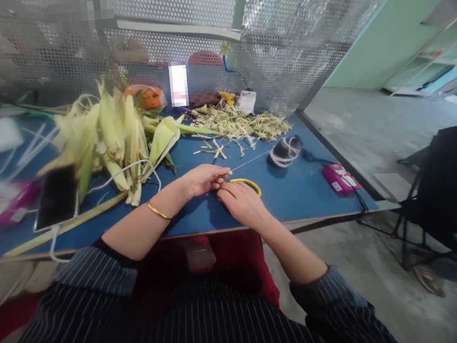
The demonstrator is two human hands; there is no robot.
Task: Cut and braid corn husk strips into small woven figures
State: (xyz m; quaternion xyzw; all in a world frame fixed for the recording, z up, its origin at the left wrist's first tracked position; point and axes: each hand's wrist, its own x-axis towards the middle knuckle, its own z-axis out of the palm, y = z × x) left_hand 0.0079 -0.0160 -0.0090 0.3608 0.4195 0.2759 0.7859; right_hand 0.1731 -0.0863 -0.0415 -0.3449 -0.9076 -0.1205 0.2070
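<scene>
My left hand (207, 178) is closed just above the table, its thumb and fingers pinched on a thin white thread (251, 161). A tiny pale bit shows at its fingertips. The thread runs taut to the right, to a dark spool (285, 153) wrapped in white cord. My right hand (241, 202) lies close beside the left, fingers curled and nearly touching it. A yellow curved loop (250, 181), perhaps a scissors handle, comes out from under the right hand's fingers; the rest of it is hidden.
Corn husks (109, 134) are heaped at the left behind a phone (56, 197) with a white cable. Shredded husk strips (244, 122) lie at the back. A purple power socket (340, 177) sits near the right edge. A perforated metal screen (184, 31) stands behind the blue table (295, 197).
</scene>
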